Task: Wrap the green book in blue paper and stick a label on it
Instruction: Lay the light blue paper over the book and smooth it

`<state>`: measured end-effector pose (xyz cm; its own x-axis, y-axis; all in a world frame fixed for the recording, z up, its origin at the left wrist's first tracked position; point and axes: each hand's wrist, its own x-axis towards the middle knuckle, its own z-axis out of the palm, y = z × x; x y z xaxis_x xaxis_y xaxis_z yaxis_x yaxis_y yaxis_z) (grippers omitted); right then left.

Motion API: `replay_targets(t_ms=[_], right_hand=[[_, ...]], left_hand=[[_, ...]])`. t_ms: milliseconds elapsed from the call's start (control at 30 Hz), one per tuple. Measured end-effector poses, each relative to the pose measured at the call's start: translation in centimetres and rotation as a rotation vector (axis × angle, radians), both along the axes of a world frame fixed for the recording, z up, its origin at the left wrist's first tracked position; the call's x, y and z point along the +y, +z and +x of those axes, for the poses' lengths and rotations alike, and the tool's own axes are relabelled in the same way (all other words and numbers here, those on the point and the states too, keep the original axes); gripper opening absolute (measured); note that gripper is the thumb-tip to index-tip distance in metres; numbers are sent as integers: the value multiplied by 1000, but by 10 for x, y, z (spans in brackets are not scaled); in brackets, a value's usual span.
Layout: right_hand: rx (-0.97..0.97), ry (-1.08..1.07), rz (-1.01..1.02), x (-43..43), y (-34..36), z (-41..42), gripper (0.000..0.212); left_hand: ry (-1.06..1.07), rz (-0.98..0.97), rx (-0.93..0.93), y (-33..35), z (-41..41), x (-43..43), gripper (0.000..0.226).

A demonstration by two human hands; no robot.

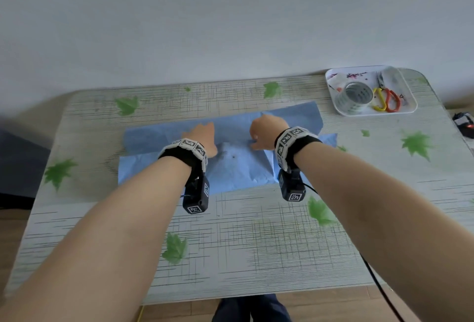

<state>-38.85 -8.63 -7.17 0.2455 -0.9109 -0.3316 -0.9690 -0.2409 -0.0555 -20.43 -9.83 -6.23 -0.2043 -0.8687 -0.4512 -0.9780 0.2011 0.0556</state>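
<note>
Behind the left hand (202,136) and right hand (265,131), black wristbands (186,151) carry white coded tiles; a black box (197,197) hangs under each.

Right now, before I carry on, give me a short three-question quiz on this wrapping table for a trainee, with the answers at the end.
1. True or false: a green book lies uncovered beside the blue paper.
2. Where is the tape roll? A: in the white tray with the scissors. B: on the blue paper. C: on the floor.
3. What do the left hand and the right hand both touch?

Key: 1. False, no uncovered book shows. 2. A. 3. The blue paper, spread on the table.
</note>
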Motion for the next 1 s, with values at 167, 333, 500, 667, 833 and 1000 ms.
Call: replay_targets(t_ms=[167, 333, 500, 667, 833, 1000], right_hand=[[37, -4, 13, -6, -6, 49, 30], [-150, -13, -88, -24, -22, 102, 46], [-168, 0, -257, -46, -33, 129, 58], [-142, -132, -249, -51, -45, 146, 66], [-97, -497, -201, -26, -56, 140, 81], [-325, -613, 4, -11, -66, 130, 42]], left_hand=[[-23, 51, 72, -21, 22, 8, 34], [143, -68, 5, -38, 94, -12, 29], [266, -205, -102, -52, 138, -25, 46], [155, -261, -212, -48, 172, -41, 29], [260, -102, -76, -60, 179, -27, 37], [290, -85, -66, -77, 176, -18, 54]])
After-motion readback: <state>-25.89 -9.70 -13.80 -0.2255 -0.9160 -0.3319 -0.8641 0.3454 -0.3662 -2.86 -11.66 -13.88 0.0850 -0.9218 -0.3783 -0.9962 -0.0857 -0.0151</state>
